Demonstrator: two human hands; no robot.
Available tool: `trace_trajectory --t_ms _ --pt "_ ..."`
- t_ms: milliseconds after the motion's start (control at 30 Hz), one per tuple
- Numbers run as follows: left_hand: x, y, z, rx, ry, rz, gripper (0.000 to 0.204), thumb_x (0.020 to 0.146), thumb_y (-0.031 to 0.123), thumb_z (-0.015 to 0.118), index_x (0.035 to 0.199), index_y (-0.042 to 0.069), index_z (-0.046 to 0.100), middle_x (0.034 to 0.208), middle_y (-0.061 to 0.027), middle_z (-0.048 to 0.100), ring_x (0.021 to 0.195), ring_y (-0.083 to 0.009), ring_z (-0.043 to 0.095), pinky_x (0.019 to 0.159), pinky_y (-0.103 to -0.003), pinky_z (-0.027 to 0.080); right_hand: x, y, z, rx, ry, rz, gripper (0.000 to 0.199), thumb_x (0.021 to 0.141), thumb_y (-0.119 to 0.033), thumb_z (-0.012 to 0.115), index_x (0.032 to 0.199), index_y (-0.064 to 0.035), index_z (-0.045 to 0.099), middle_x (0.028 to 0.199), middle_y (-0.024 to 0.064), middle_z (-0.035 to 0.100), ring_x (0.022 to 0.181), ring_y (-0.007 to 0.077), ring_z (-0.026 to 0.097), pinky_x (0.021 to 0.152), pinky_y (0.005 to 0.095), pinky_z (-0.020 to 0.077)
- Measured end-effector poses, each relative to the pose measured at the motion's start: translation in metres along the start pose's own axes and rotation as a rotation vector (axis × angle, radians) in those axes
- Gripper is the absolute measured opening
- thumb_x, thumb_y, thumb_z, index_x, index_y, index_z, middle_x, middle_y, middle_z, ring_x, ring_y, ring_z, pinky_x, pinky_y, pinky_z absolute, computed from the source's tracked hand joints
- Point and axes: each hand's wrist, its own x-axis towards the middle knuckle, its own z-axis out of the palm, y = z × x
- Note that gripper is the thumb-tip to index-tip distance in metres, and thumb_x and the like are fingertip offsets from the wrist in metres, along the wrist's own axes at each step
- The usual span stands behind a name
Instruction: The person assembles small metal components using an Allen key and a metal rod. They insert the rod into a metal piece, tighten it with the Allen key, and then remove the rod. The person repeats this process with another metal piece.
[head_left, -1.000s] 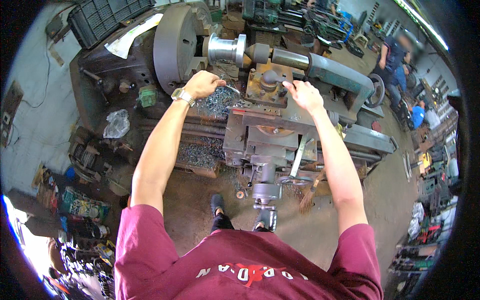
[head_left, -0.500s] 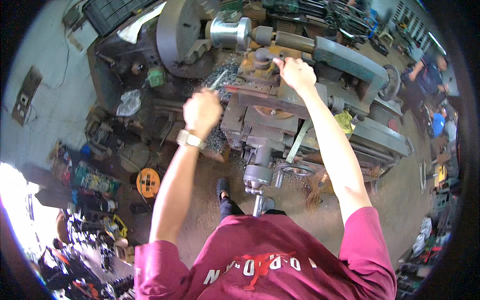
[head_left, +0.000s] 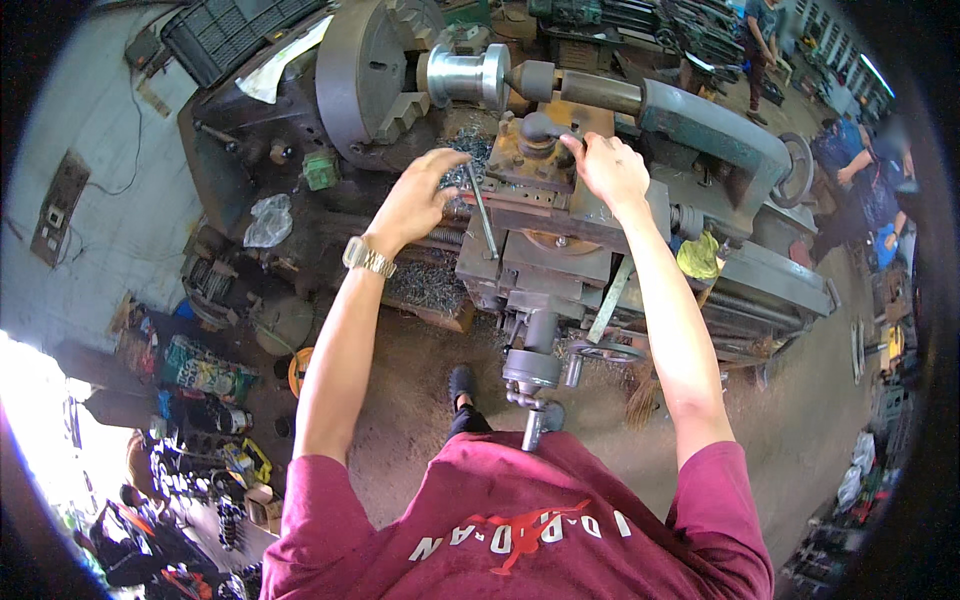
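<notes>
My left hand (head_left: 412,203) is over the lathe's chip-strewn bed, thumb and fingers apart in a loose curve. Its index fingertip is at the upper end of a thin metal rod (head_left: 482,212), which slants down to the carriage edge; I cannot tell whether they touch. My right hand (head_left: 612,172) is closed round the end of the tool post lever (head_left: 566,132), whose rounded hub sits on the square tool post (head_left: 528,165). Behind it, a shiny spool-shaped metal workpiece (head_left: 464,78) sits between the chuck (head_left: 352,85) and the tailstock centre (head_left: 530,80).
The tailstock (head_left: 710,130) and its handwheel (head_left: 793,168) stand to the right. A carriage handwheel (head_left: 607,352) and a crank handle (head_left: 533,428) stick out towards me. A yellow-green cloth (head_left: 698,257) hangs on the carriage. Metal chips (head_left: 425,285) lie below my left hand. Other people are at the far right.
My left hand has moved up and its fingers have spread. The rod, which pointed up from that hand, now slants down to the carriage. My right hand stays at the lever.
</notes>
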Motion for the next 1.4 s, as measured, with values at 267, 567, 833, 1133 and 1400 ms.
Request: trace_trajectory --t_ms 267,567,833,1133,1400 --pt "0.045 -0.045 0.012 0.071 -0.034 0.339 0.017 0.083 0.003 0.067 0.1 0.004 0.065 0.096 -0.0134 0.061 0.096 -0.0353 0.062 0.083 -0.044 0.052 -0.001 -0.001 0.007 -0.105 0.159 -0.034 0.058 0.1 -0.061 0.047 0.09 -0.0095 0.07 0.077 0.0182 0.072 0.074 0.039 0.072 0.065 0.0498 0.0592" --pt "0.063 -0.07 0.019 -0.147 -0.026 0.46 0.011 0.08 0.006 0.069 0.089 0.003 0.065 0.084 -0.0142 0.06 0.084 -0.0366 0.063 0.075 -0.044 0.052 -0.079 -0.058 -0.003 0.21 0.382 -0.141 0.043 0.098 -0.038 0.064 0.125 -0.0047 0.059 0.128 0.0214 0.059 0.123 0.0421 0.055 0.104 0.0492 0.0442" --pt "0.067 -0.074 0.025 -0.235 0.015 0.45 0.011 0.08 0.005 0.071 0.088 0.002 0.063 0.082 -0.0144 0.059 0.081 -0.036 0.062 0.071 -0.043 0.051 -0.113 -0.093 0.016 0.8 -0.029 0.369 0.03 0.102 -0.029 0.061 0.098 -0.001 0.07 0.066 0.006 0.062 0.06 0.0155 0.057 0.058 0.0333 0.0462" --pt "0.082 -0.079 -0.009 -0.621 -0.038 0.141 0.006 0.091 0.001 0.07 0.096 0.0 0.072 0.093 -0.006 0.072 0.088 -0.0121 0.066 0.08 -0.029 0.053 -0.087 -0.075 0.019 0.816 0.151 0.267 0.023 0.099 -0.021 0.063 0.094 0.0 0.07 0.066 0.0038 0.061 0.061 0.011 0.053 0.058 0.029 0.0424" --pt "0.06 -0.093 -0.017 -0.72 -0.377 0.09 0.03 0.098 0.009 0.065 0.127 0.006 0.068 0.111 -0.0088 0.07 0.106 -0.018 0.065 0.091 -0.033 0.052 -0.067 -0.068 0.049 1.596 0.21 0.345 0.033 0.105 -0.025 0.058 0.093 0.0035 0.068 0.068 -0.0009 0.054 0.059 0.0064 0.041 0.054 0.0232 0.0296"
